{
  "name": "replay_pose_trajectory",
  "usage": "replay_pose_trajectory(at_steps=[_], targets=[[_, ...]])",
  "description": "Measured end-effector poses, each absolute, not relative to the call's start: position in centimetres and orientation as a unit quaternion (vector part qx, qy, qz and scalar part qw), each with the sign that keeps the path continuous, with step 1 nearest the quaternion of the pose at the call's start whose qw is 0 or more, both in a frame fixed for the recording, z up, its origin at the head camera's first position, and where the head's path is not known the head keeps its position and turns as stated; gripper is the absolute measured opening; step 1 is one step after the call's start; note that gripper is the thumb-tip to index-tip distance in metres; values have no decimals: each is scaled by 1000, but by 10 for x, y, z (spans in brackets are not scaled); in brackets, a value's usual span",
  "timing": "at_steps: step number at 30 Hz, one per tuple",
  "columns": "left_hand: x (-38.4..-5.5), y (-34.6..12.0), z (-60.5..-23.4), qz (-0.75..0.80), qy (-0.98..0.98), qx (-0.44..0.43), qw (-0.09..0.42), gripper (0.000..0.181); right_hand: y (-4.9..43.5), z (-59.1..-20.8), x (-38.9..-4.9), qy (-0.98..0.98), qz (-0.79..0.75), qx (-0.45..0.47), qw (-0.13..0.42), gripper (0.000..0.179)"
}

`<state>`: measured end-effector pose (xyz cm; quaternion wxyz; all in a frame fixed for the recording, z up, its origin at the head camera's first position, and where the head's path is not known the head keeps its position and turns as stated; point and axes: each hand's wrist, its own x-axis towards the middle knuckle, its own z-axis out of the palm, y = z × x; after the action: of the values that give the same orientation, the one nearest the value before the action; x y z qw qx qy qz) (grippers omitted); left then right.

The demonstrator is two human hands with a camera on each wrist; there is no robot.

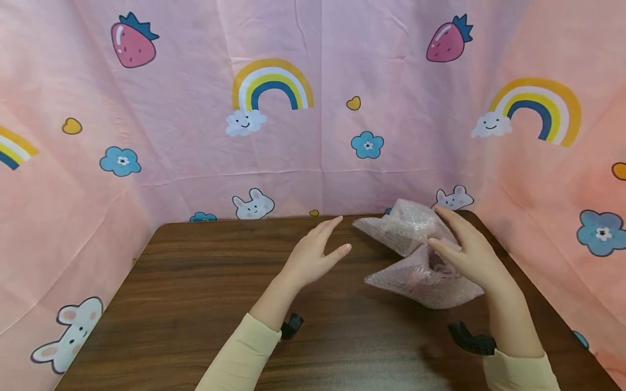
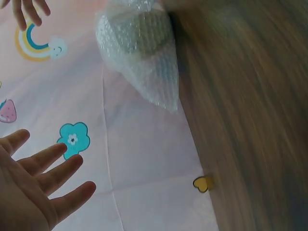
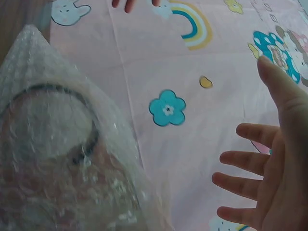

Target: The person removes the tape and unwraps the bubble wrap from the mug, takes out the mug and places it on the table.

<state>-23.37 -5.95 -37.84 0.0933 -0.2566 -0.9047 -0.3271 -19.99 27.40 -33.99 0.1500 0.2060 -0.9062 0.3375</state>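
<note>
Two bubble-wrap bundles lie side by side at the right of the table in the head view. The far bundle has a dull greenish, rounded thing inside. Through the near bundle show something pinkish and, in the right wrist view, a dark curved band; the kinds are unclear. My left hand hovers left of the bundles with its fingers extended, holding nothing. Over the right side of the bundles is my right hand, fingers spread; the right wrist view shows it apart from the wrap.
The brown wood-grain table reaches back to a pink printed cloth, which hangs along the back and both sides. A black strap piece sits at the right wrist, another at the left.
</note>
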Motion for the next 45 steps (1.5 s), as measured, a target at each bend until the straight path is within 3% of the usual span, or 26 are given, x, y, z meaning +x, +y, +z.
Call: replay_pose_trajectory(at_steps=[16,45], targets=[[-220,-29,-397,-376,-889,-256,45,72,301,-355,-183,-898,397,154,117,74],[-214,27,-433,-448,-855,-262,-1,71,342,-388,-191,-892,405,194,50,83]])
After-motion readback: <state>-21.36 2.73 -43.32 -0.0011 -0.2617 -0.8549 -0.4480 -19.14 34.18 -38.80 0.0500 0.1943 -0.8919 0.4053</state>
